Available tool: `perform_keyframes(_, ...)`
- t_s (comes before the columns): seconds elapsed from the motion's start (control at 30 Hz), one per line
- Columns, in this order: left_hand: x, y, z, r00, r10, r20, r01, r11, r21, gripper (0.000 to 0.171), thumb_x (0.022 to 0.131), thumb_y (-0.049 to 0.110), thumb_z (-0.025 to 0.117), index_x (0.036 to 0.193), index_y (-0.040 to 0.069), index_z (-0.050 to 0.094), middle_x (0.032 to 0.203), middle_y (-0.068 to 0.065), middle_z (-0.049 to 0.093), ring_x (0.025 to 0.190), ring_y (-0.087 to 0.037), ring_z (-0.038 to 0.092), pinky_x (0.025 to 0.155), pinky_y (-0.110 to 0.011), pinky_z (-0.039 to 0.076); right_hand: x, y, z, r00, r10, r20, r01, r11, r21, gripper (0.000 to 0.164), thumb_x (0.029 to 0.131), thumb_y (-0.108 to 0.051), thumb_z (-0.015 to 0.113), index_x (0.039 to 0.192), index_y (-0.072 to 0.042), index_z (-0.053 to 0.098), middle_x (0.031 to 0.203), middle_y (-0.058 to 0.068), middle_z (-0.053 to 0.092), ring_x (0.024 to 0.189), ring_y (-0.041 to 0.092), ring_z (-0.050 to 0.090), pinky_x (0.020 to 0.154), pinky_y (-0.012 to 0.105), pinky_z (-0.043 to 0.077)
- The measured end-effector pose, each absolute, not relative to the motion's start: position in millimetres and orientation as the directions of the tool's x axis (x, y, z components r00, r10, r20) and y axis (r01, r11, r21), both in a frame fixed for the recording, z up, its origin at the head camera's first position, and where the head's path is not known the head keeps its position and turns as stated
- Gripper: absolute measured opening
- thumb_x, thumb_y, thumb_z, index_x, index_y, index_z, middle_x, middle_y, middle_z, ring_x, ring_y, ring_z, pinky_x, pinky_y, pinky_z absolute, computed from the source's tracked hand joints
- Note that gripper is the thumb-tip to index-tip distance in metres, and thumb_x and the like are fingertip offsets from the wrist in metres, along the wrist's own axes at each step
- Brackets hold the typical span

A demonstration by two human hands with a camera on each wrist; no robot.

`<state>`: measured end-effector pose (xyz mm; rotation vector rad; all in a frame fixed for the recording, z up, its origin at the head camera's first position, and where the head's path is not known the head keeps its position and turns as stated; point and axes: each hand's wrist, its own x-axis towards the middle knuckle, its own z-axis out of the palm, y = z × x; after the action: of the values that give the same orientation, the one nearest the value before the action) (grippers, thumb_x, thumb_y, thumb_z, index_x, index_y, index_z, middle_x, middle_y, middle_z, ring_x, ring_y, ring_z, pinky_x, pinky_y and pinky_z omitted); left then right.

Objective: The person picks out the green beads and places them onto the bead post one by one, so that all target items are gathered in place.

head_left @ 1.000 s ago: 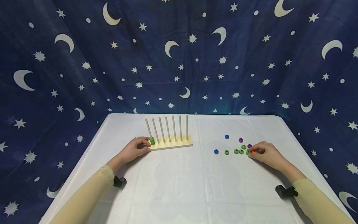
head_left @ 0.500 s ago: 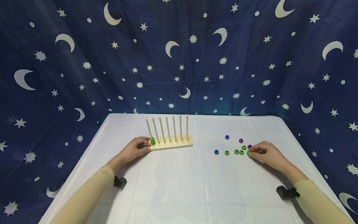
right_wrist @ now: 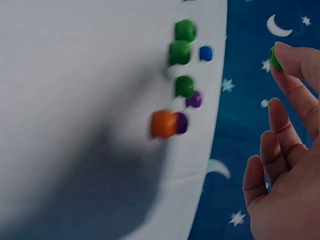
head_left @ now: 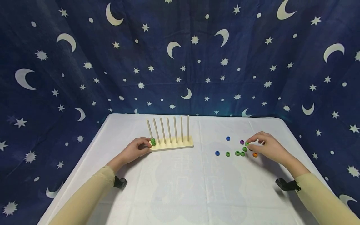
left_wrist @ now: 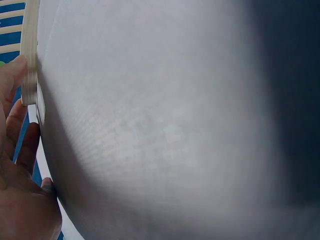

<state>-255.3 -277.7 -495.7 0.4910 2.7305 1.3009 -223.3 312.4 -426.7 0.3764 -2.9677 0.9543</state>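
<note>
A pale wooden peg board (head_left: 178, 144) with several upright pegs stands on the left part of the table, and green beads (head_left: 153, 142) are stacked low on its leftmost peg. My left hand (head_left: 136, 150) grips the board's left end, thumb and fingers at the base edge (left_wrist: 30, 60) in the left wrist view. Raised over the loose beads, my right hand (head_left: 267, 149) pinches a green bead (right_wrist: 275, 60) between thumb and index finger; the other fingers are loosely bent. Below the hand lies an orange bead (head_left: 255, 154). A purple bead (right_wrist: 181, 123) sits beside it, mostly hidden in the head view.
Several loose green beads (head_left: 242, 153) lie on the white tablecloth (head_left: 180, 187) at the right. Two blue beads (head_left: 217, 153) are to their left and behind, with another purple bead (head_left: 242, 142) nearby. A dark blue moon-and-star cloth (head_left: 180, 62) hangs behind the table.
My right hand has lifted the green bead off the table and moved it up and slightly left, uncovering the orange bead. The left hand stays at the peg board.
</note>
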Motion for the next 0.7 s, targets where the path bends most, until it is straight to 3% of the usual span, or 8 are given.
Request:
perform_keyframes(0.4,-255.5,-277.1,-493.5,-0.947,0.320,0.042,0.237,0.602,0.762,0.010,0.093,0.019,0.077,0.101,0.019,0.071,0.143,-0.010,0.057,0.138,-0.036,0.044,0.118,-0.057,0.026,-256.3,262.8,-391.3,-0.945,-0.320,0.068,-0.290,0.721,-0.630,0.030,0.091,-0.049,0.076,0.108,-0.024,0.076,0.111,0.002,0.058,0.100,0.025,0.047,0.083,0.043,0.043)
perform_keyframes(0.7,-255.7,-277.2,-494.3,-0.952,0.307,0.020,0.212,0.606,0.767,0.009,0.093,0.019,0.077,0.100,0.018,0.072,0.144,-0.010,0.056,0.139,-0.035,0.043,0.118,-0.056,0.026,-276.2,224.2,-368.7,-0.913,-0.405,0.056,-0.343,0.682,-0.646,0.029,0.090,-0.048,0.077,0.109,-0.027,0.077,0.115,0.007,0.058,0.103,0.026,0.045,0.084,0.045,0.043)
